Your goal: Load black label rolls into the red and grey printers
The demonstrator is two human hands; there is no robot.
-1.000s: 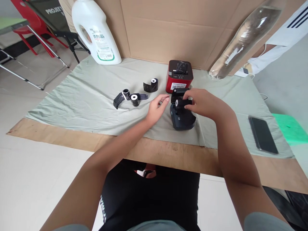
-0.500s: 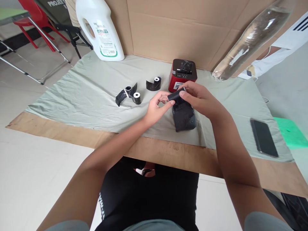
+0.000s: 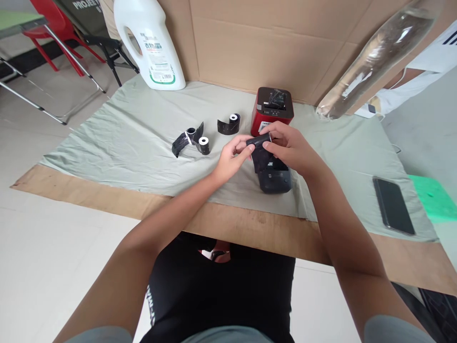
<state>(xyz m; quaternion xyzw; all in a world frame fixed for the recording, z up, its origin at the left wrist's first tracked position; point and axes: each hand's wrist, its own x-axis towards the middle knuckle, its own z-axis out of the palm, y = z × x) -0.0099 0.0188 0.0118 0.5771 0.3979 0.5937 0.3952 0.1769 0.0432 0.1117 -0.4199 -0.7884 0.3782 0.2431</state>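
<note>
My left hand and my right hand pinch the two ends of a roll of black paper, held level between the fingertips. From it a short black strip hangs over a small dark printer, covering part of its top. The printer lies on the grey-green cloth just below my hands. Right behind them stands a red and black printer, its lower front partly hidden by my right fingers. To the left lie further black rolls: one with a white core, and a pair with loose strips beside it.
A white detergent bottle stands at the back left against a cardboard panel. A clear plastic-wrapped bundle leans at the back right. On the right a black phone lies near the wooden edge. Another person's arm shows far right.
The roll has shifted slightly left and turned in my fingers. Its hanging strip is shorter and covers less of the dark printer, whose front now shows.
</note>
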